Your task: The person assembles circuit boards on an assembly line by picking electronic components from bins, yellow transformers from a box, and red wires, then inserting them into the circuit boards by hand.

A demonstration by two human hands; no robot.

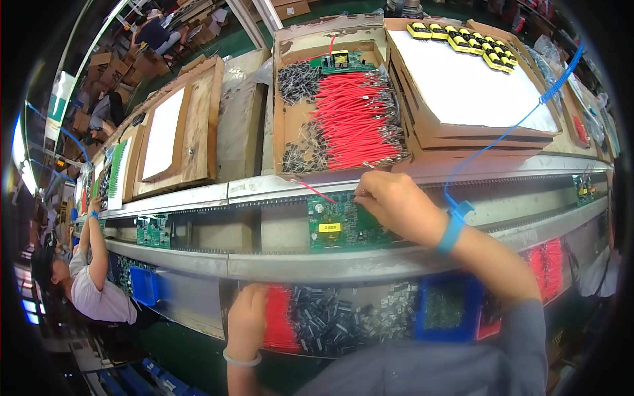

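My right hand (pixel 396 203), with a blue wrist strap (pixel 456 224), is over the right part of a green circuit board (pixel 337 214). Its thumb and fingers are pinched together at the board's far edge; whatever they hold is too small to name. A red wire (pixel 316 189) slants down onto this board, which carries a yellow label (pixel 329 228). My left hand (pixel 247 320), a pale band at the wrist, is lower left beside a pile of red wires (pixel 280 317). Its fingers are curled together and slightly blurred, and anything in them is hidden.
Metal rails (pixel 277 264) bound the board track. Beyond it stand a cardboard tray of red wires (pixel 353 119) and small parts, and a white-topped box stack (pixel 469 86) bearing yellow-black components (pixel 462 41). A coiled blue cord (pixel 492 135) crosses to my wrist. Near me are black parts (pixel 327 320) and a blue bin (pixel 477 307). A co-worker (pixel 99 290) sits left.
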